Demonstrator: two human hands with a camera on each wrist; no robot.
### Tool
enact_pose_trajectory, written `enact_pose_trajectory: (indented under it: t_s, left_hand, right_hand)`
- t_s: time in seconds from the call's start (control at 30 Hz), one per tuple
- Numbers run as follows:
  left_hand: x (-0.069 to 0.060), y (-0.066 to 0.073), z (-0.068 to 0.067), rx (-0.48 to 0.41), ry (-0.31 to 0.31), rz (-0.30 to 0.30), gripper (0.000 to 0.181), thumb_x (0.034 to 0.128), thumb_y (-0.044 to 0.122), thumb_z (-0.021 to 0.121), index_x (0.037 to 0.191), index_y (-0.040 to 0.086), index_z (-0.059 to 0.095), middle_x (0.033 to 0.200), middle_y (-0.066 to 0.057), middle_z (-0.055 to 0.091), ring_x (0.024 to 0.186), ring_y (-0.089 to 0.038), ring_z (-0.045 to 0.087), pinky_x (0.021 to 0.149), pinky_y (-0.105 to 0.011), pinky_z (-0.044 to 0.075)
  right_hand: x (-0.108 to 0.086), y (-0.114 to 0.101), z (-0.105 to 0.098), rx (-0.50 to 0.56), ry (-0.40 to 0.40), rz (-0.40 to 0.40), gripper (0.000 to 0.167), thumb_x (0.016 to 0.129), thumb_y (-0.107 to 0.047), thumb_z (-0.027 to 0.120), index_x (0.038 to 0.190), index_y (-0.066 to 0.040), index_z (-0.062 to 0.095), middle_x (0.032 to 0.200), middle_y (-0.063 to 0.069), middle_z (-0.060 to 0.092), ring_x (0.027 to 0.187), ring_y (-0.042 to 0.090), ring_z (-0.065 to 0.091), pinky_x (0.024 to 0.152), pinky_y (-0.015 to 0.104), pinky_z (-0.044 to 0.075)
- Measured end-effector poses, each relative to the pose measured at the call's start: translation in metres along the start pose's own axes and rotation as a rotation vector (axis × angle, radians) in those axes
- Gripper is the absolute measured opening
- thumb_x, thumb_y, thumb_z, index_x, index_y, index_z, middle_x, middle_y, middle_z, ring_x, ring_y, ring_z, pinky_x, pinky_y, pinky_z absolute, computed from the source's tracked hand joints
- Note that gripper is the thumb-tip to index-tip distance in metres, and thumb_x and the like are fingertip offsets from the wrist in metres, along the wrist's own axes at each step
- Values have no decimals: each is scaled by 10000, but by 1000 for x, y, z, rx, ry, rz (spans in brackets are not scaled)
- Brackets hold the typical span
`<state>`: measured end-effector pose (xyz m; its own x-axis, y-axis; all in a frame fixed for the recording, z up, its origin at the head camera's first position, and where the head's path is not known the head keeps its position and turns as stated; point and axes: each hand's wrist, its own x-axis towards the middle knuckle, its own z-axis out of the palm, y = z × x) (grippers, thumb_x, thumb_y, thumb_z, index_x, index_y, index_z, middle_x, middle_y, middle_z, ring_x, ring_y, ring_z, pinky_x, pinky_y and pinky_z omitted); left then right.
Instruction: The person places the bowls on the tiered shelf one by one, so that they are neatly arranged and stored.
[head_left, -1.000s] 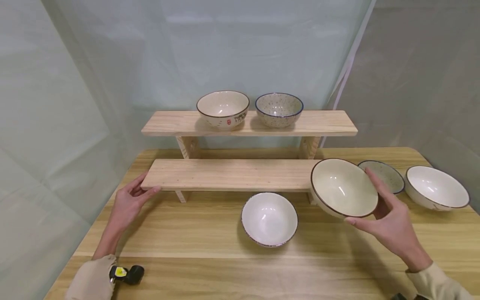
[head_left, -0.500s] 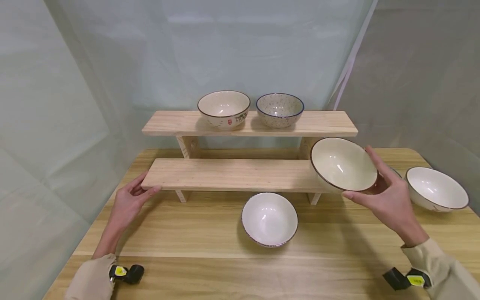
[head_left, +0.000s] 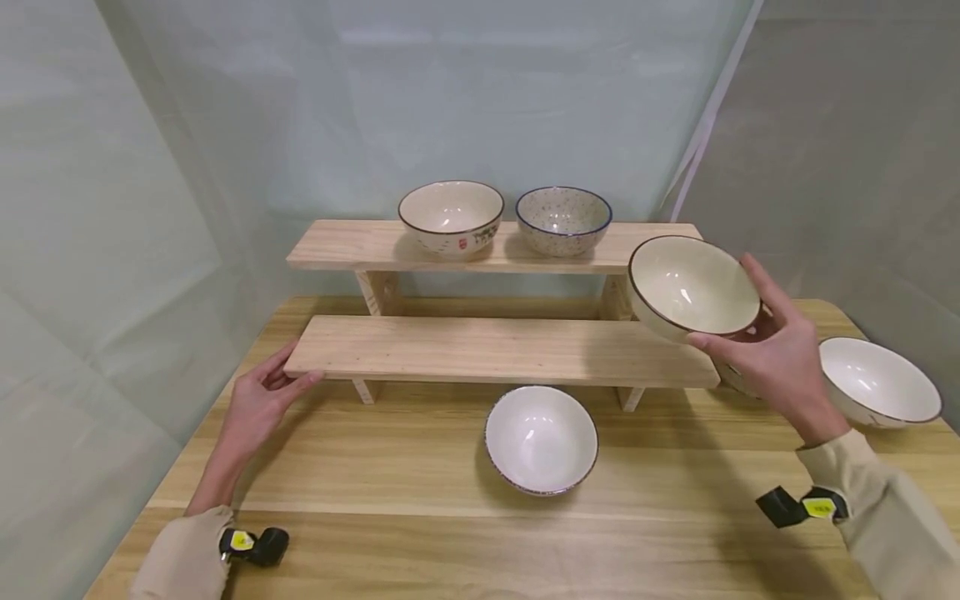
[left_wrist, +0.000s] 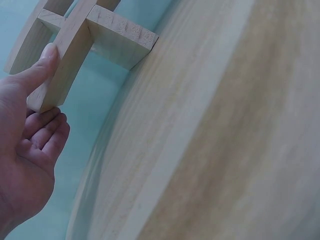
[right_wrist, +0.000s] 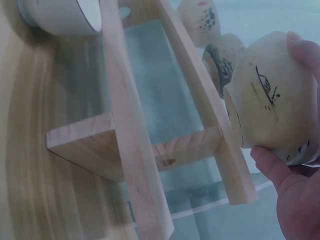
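Note:
My right hand holds a cream bowl with a brown rim, raised and tilted near the right end of a two-tier wooden stand. Dark painted strokes mark the outside of this bowl in the right wrist view, where thumb and fingers grip its sides. My left hand pinches the left end of the lower shelf. Its thumb lies on the front edge of that board in the left wrist view, other fingers beneath. On the upper shelf stand a white bowl with a red mark and a speckled blue-rimmed bowl.
A white bowl sits on the wooden table before the stand. Farther right is another white bowl. Behind my right hand, a bowl is mostly hidden. Pale cloth hangs behind the table.
My right hand has raised the cream bowl from beside the lower shelf to about the upper shelf's height. My left hand keeps its hold on the lower shelf's end.

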<state>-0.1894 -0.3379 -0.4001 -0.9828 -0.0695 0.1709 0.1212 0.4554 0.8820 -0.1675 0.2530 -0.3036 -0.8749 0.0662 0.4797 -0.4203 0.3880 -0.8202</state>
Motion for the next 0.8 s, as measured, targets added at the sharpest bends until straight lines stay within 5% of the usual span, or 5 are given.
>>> enact_pose_trajectory:
  t_s: [0.1,0.5,0.8]
  left_hand:
    - [0,0,0,-5,-2,6,770,1015,230,710,1605,-26,286,1523,-332,417,1168,5,557,837,-80,484]
    - [0,0,0,-21,0,29,760,1013,196,712,1595,-49,289,1504,-356,420,1116,61,555,832,-87,492]
    - [1,-1,0,-20,-2,27,758,1013,193,712,1594,-54,291,1499,-354,428,1113,63,553,832,-85,491]
  right_hand:
    - [6,1,-1,-80,4,1,1022,801,130,817,1643,-95,282,1522,291,396,955,30,597,760,87,511]
    - [31,-1,2,-75,36,21,1004,821,42,840,1642,-105,280,1579,288,361,1020,40,602,782,88,508]
    - [47,-2,2,-102,35,71,1006,862,-82,853,1656,-169,241,1624,243,323,1254,256,568,853,89,490]
